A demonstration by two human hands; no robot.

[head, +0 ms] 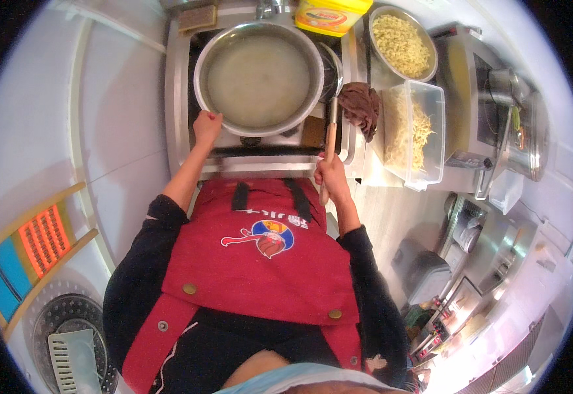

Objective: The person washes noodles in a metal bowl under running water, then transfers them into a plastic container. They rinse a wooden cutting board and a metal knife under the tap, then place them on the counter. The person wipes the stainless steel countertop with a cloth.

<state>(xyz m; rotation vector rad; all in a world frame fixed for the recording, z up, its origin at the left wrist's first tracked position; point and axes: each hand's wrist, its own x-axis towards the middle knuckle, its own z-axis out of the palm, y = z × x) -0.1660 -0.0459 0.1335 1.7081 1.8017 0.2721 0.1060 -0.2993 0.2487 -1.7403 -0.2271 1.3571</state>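
A wide metal pot (201, 93) of cloudy, pale liquid (259, 81) stands on the stove. My left hand (207, 129) pinches the pot's rim at its near left side. In my right hand (332, 173) is the wooden handle of a long metal utensil (332, 133), held to the right of the pot. The utensil's curved metal head lies along the pot's right side, over the stove; its exact shape is hard to make out. A crumpled brown cloth (360, 106) is just right of the utensil.
Beyond the cloth, a clear plastic bin (439, 133) holds pale strands. Behind it stands a metal bowl of short yellowish pieces (401, 44). A yellow tub (333, 17) is at the back, near a faucet (270, 7). A wall (124, 93) closes off the left side.
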